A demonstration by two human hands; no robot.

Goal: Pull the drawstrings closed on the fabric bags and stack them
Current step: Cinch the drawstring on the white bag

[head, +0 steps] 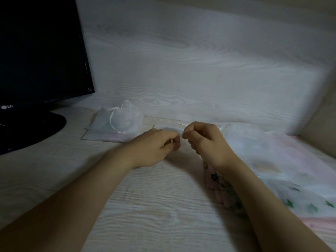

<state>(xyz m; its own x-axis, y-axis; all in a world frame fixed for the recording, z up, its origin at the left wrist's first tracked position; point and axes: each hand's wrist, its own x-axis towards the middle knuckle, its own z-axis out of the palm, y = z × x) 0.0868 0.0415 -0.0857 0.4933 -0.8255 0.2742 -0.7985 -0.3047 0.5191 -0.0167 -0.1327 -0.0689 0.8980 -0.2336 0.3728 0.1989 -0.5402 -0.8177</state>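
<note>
White, sheer: pinching bag (168, 129) at middle of desk (145, 197) with left hand (156, 144) and right hand (203, 140), fingers curled tight; stack (120, 122) lying near back edge, pile (272, 160) along right edge.

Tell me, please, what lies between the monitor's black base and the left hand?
In the head view, a pile of sheer white drawstring bags lies on the desk between the monitor base and the left hand.
</note>
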